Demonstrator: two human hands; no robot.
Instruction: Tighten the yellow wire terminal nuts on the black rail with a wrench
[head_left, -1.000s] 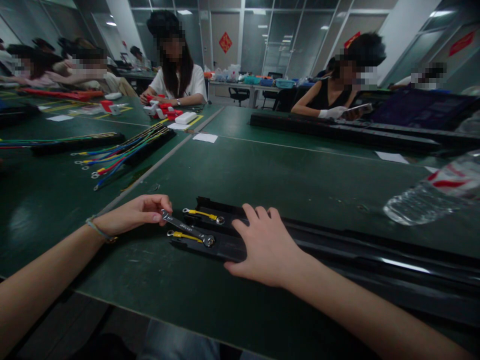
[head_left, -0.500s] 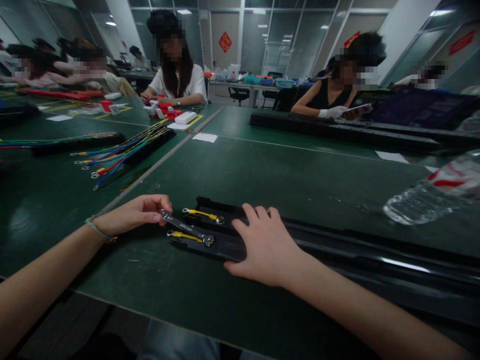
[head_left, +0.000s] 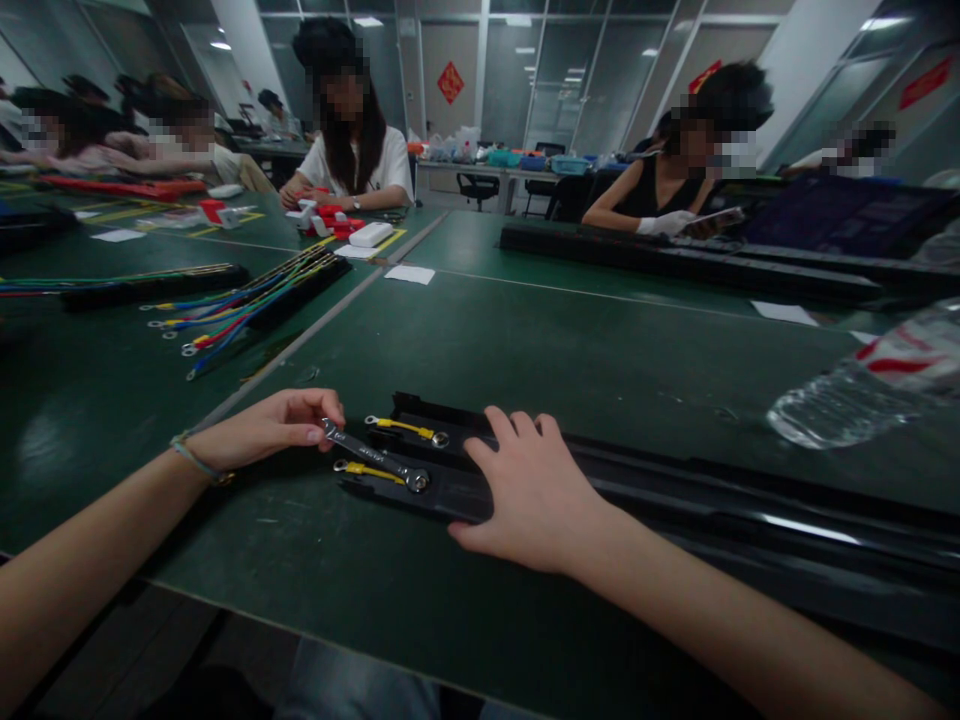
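My left hand point(head_left: 262, 430) pinches the handle end of a small silver wrench point(head_left: 375, 458). The wrench's ring end sits on a terminal at the end of a long black strip housing point(head_left: 675, 490) that runs off to the right. Two yellow-sleeved wires with ring lugs point(head_left: 405, 428) lie on the housing's end, one either side of the wrench. My right hand point(head_left: 532, 490) lies flat on the housing just right of the wrench, fingers stretched out and pressing down.
A plastic water bottle point(head_left: 862, 385) lies at the right. Bundles of coloured wires point(head_left: 240, 305) in black housings lie at the left. Another long black strip point(head_left: 675, 262) lies across the table. Two people sit opposite, others at the far left.
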